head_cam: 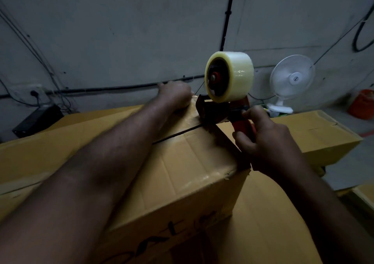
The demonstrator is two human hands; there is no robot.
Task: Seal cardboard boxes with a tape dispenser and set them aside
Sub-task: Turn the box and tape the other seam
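Brown cardboard box (182, 172), top flaps shut, seam showing. Red tape dispenser (214, 110) with upright clear roll (236, 77) rests on the seam near the box's far edge.

We look at a bare grey wall (121, 31) in dim light. A thick black cable (121, 86) runs level along it, a thin black conduit (227, 21) climbs straight up, and finer wires slant across the left. Low on the left we see a wall socket (33, 92) with a plug in it, and a black box (37, 120) below. On the right stands a white fan (292, 77), with a blurred orange tub (362, 104) beyond it and grey floor (344, 172) nearer us
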